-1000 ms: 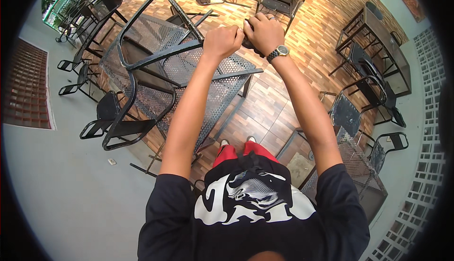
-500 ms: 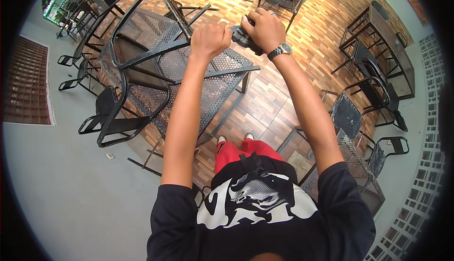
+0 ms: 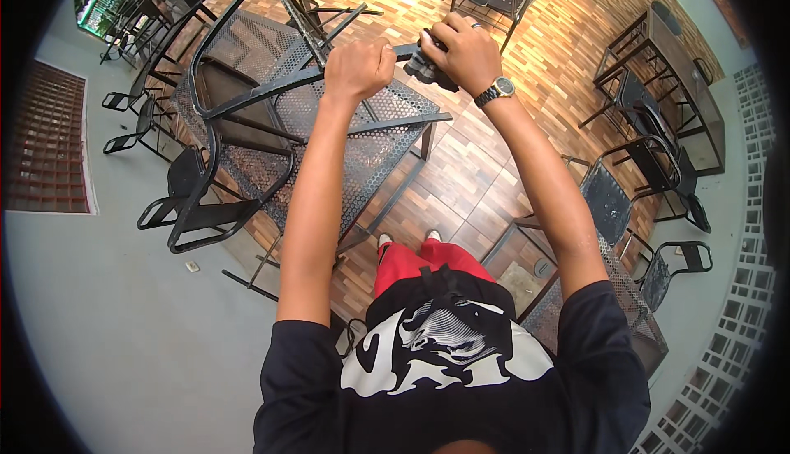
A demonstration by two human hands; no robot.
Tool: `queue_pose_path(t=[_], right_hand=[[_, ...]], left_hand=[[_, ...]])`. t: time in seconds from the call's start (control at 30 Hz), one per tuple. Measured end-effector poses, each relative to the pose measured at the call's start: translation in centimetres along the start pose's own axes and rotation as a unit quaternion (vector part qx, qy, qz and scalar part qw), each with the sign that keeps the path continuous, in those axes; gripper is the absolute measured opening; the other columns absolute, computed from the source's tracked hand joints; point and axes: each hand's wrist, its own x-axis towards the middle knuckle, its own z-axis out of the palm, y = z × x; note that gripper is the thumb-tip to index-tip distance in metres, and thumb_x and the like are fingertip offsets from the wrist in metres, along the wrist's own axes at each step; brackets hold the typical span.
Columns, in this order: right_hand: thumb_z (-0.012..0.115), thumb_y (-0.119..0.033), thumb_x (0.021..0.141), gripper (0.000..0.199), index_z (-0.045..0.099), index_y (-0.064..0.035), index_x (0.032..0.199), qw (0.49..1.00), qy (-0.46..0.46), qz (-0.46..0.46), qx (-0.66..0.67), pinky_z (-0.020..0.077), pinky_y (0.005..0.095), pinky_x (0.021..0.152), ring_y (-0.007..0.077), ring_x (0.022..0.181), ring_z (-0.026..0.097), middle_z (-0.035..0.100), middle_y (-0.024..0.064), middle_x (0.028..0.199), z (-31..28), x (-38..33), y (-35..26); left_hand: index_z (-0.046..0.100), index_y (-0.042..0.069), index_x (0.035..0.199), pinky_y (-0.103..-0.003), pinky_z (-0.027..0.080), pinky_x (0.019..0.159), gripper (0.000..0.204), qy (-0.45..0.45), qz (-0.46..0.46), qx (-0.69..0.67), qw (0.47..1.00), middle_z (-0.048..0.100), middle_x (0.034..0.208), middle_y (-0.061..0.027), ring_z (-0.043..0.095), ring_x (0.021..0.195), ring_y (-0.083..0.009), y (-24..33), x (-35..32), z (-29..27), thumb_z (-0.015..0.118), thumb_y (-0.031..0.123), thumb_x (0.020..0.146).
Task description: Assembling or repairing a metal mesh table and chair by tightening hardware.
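Both hands clenched on the dark metal bar (image 3: pixel 403 49) of an upturned chair frame above the mesh bench (image 3: pixel 362 137), left hand (image 3: pixel 358 67) fisted, right hand (image 3: pixel 465 52) over a black pad (image 3: pixel 424 65); likely to slip off the bench edge if tilted.

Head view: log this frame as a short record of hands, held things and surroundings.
left hand: fist closed round a dark metal chair leg
right hand: gripping a dark object at the leg's end, kind unclear
chair: upturned on the perforated metal table
wrist: watch on the right arm
floor: wood-pattern tiles
nearby: more black metal chairs
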Motion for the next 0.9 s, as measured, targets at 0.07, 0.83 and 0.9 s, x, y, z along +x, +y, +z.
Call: queue_pose_path(t=[0.07, 0.83, 0.9], right_hand=[[0.069, -0.036, 0.09, 0.029, 0.066, -0.0118, 0.075, 1.0, 0.015, 0.003, -0.006, 0.0534, 0.041, 0.057, 0.0275, 0.069, 0.065, 0.061, 0.0042, 0.079, 0.3, 0.3, -0.3], [0.071, -0.055, 0.084, 0.047, 0.069, -0.0132, 0.107, 0.979, -0.182, -0.084, 0.031, 0.056, 0.0429, 0.07, 0.0322, 0.087, 0.068, 0.064, 0.0071, 0.105, -1.5, 1.0, 0.8], [0.068, -0.059, 0.085, 0.05, 0.069, -0.0113, 0.1, 0.986, -0.141, -0.089, 0.022, 0.0559, 0.0431, 0.068, 0.0319, 0.086, 0.069, 0.064, 0.0069, 0.102, -1.5, 0.8, 1.2]], left_hand=[[0.067, 0.005, 0.078, -0.053, 0.05, 0.067, 0.036, -0.004, -0.009, -0.003, 1.0, 0.067, 0.073, -0.0183, 0.065, 0.071, -0.0424, 0.0, 0.0, -0.1, 0.05, 0.031, 0.096], [0.064, 0.011, 0.095, -0.039, 0.043, 0.074, 0.026, 0.121, 0.146, 0.099, 0.977, 0.061, 0.078, -0.0029, 0.062, 0.076, -0.0229, -2.0, -3.0, -1.1, 0.065, 0.037, 0.096], [0.064, 0.011, 0.095, -0.038, 0.043, 0.073, 0.027, 0.114, 0.142, 0.115, 0.977, 0.061, 0.078, -0.0026, 0.063, 0.076, -0.0226, -2.1, -2.8, -1.2, 0.065, 0.038, 0.096]])
